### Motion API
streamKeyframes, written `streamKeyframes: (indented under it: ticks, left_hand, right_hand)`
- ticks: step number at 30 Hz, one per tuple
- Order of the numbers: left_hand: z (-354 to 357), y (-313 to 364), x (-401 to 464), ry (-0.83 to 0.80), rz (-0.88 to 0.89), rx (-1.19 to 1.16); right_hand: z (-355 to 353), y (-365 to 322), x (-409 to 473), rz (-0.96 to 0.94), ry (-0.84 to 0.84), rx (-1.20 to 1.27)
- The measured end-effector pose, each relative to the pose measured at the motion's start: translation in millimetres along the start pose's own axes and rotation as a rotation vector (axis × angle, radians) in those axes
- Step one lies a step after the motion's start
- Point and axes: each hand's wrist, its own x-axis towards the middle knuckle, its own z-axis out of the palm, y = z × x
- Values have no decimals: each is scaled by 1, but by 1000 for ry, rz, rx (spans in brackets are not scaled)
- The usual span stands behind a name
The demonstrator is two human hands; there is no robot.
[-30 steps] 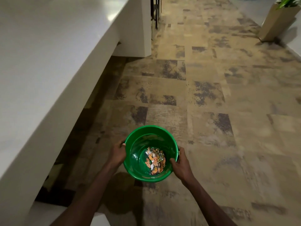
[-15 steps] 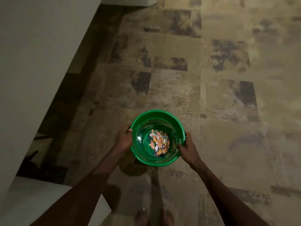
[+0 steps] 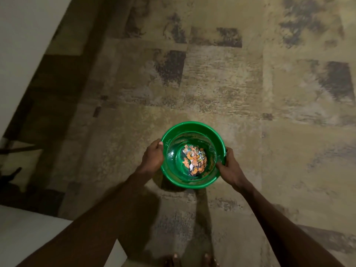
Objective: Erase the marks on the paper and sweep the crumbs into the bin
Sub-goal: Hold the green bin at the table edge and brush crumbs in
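At the far left a white counter (image 3: 23,45) runs up along the frame's edge, with a second pale surface (image 3: 28,234) low in the corner. Right of it lies a mottled tan and grey carpet floor (image 3: 221,83). The left hand (image 3: 153,157) grips the left rim of the green bin (image 3: 192,130), fingers curled over the edge. The bin is upright between both hands, over the floor; whether it touches the carpet or is just above it is hard to judge from here. At its bottom sits a small heap of orange, white and bluish scraps (image 3: 194,158). The right hand (image 3: 230,169) holds the right rim, thumb hooked inside. Bare toes (image 3: 174,260) show at the bottom edge.
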Motion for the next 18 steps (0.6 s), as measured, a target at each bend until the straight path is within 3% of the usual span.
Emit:
streamKeyframes:
  ticks: [18]
  left_hand:
    - [43,-76,61,33,32,39]
  right_hand:
    - [50,61,58,15,-31,-97]
